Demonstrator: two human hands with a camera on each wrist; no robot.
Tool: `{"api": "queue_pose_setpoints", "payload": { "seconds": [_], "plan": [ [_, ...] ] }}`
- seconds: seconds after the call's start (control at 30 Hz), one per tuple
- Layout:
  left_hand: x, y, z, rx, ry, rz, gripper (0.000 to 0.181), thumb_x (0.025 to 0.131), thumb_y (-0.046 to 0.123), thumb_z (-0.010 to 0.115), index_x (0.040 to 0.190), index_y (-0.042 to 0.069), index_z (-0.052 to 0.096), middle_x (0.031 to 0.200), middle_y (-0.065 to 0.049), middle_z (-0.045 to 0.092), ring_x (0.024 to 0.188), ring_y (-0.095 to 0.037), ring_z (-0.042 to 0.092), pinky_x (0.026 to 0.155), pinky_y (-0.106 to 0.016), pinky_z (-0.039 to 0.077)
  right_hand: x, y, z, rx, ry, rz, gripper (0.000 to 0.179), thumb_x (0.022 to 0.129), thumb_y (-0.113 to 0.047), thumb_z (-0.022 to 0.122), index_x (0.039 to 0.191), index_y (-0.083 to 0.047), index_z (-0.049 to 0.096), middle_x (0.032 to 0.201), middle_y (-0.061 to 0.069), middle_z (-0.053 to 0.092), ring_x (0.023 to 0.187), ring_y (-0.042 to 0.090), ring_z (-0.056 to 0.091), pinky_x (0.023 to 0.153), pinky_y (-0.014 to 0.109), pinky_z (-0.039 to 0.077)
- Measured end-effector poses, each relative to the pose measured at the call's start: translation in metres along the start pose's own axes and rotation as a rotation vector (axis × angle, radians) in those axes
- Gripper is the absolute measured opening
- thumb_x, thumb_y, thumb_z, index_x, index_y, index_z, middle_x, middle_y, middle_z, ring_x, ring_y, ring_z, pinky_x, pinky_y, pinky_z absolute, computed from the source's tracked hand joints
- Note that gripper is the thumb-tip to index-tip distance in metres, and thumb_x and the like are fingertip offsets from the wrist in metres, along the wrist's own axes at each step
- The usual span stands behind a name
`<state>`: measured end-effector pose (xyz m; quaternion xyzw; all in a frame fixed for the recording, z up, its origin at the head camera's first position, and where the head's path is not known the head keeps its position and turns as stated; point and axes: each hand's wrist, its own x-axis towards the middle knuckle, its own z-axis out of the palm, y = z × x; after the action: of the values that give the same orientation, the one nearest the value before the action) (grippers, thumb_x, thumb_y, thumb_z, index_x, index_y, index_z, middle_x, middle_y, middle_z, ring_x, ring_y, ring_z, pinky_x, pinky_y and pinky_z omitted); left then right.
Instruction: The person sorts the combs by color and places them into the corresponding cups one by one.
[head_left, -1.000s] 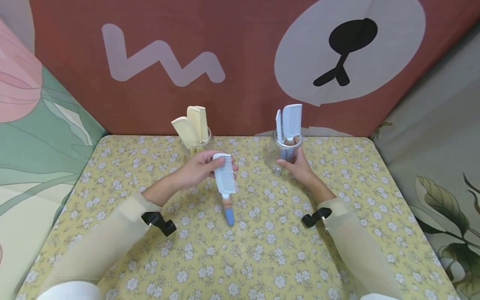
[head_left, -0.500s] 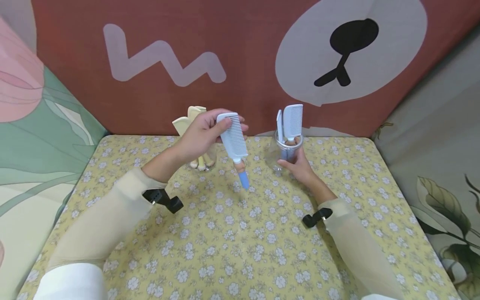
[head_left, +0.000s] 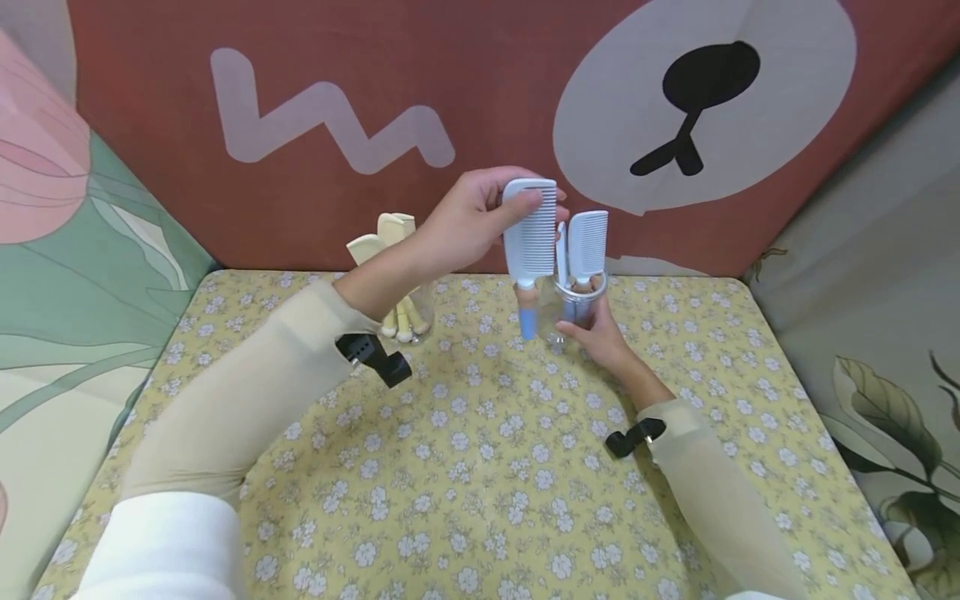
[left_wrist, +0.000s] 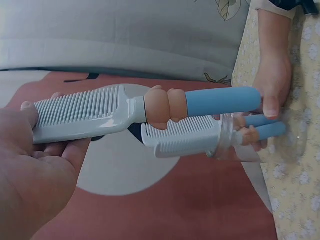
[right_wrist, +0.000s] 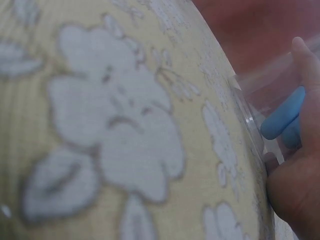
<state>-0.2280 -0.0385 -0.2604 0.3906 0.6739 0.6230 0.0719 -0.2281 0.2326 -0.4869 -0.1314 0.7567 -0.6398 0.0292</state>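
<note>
My left hand (head_left: 472,218) pinches a pale blue comb (head_left: 531,237) by its toothed end, with the blue handle pointing down. A brown figure-shaped collar (left_wrist: 161,106) joins the comb's teeth part to the handle. The comb hangs just left of a clear jar (head_left: 577,293) and overlaps its side in the head view. My right hand (head_left: 606,337) grips that jar low on its right side. Two more pale blue combs (head_left: 588,242) stand in the jar, teeth up; their blue handles (right_wrist: 283,114) show through the wall in the right wrist view.
Left of this, a second clear jar (head_left: 424,315) holds several cream combs (head_left: 367,247), partly hidden behind my left forearm. Both jars stand near the back edge of the table with its yellow floral cloth (head_left: 465,467). A brown printed curtain (head_left: 337,50) hangs right behind.
My left hand has carried the pale blue comb up and to the right, from in front of the cream combs' jar to beside the right jar. My right hand has stayed on its jar.
</note>
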Motion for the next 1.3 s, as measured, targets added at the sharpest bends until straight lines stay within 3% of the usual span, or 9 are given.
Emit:
{"api": "queue_pose_setpoints", "payload": {
  "seconds": [0.2,0.37,0.5,0.7,0.87,1.17,1.3],
  "plan": [
    [0.019,0.007,0.012,0.01,-0.003,0.036,0.027,0.106,0.006,0.053,0.128,-0.008,0.062,0.118,-0.016,0.073,0.109,-0.021,0.07,0.091,-0.035,0.057,0.001,0.004,-0.002,-0.009,0.008,0.016,0.099,0.095,0.005,0.066,0.163,-0.019,-0.002,0.167,0.015,0.017,0.15,0.038,0.023,0.122,0.055,0.019],
    [0.035,0.007,0.021,-0.009,0.006,0.078,0.028,0.106,0.004,0.052,0.128,-0.009,0.062,0.118,-0.018,0.072,0.108,-0.027,0.07,0.09,-0.034,0.058,0.001,0.012,-0.003,0.011,0.002,-0.003,0.097,0.095,0.0,0.068,0.162,-0.027,0.003,0.161,0.013,0.026,0.143,0.034,0.032,0.118,0.053,0.026],
    [0.045,0.006,0.026,0.005,0.039,0.08,0.027,0.107,0.006,0.052,0.127,-0.007,0.063,0.118,-0.016,0.073,0.107,-0.022,0.071,0.09,-0.031,0.057,0.002,0.013,-0.003,0.019,0.0,-0.008,0.098,0.096,0.002,0.067,0.163,-0.026,0.002,0.162,0.012,0.025,0.145,0.032,0.029,0.12,0.052,0.023],
    [0.053,0.0,0.032,0.004,0.097,0.076,0.027,0.107,0.007,0.052,0.128,-0.006,0.063,0.12,-0.017,0.072,0.111,-0.016,0.069,0.092,-0.028,0.055,0.002,0.015,-0.003,-0.007,0.007,0.0,0.1,0.095,0.002,0.068,0.163,-0.023,-0.001,0.165,0.014,0.021,0.149,0.034,0.023,0.121,0.054,0.019],
    [0.059,-0.006,0.036,-0.024,0.144,0.053,0.028,0.106,0.005,0.052,0.129,-0.006,0.062,0.121,-0.017,0.072,0.111,-0.017,0.069,0.093,-0.027,0.054,0.003,0.014,-0.003,-0.004,0.005,0.001,0.096,0.094,0.005,0.067,0.162,-0.021,0.004,0.163,0.012,0.024,0.147,0.032,0.027,0.12,0.052,0.023],
    [0.066,-0.027,0.05,-0.006,0.143,0.04,0.028,0.105,0.005,0.055,0.13,-0.005,0.063,0.121,-0.017,0.071,0.105,-0.017,0.069,0.09,-0.026,0.055,-0.005,-0.014,0.002,-0.03,-0.018,-0.02,0.091,0.094,0.007,0.066,0.16,-0.016,0.008,0.159,0.019,0.026,0.143,0.036,0.03,0.114,0.048,0.029],
    [0.068,-0.034,0.058,-0.024,0.154,0.008,0.028,0.105,0.004,0.055,0.129,-0.007,0.063,0.12,-0.019,0.071,0.101,-0.019,0.069,0.086,-0.027,0.056,-0.005,-0.014,0.002,-0.044,-0.013,-0.021,0.092,0.094,0.006,0.067,0.161,-0.016,0.008,0.16,0.019,0.027,0.143,0.036,0.031,0.114,0.046,0.03]
  ]
}}
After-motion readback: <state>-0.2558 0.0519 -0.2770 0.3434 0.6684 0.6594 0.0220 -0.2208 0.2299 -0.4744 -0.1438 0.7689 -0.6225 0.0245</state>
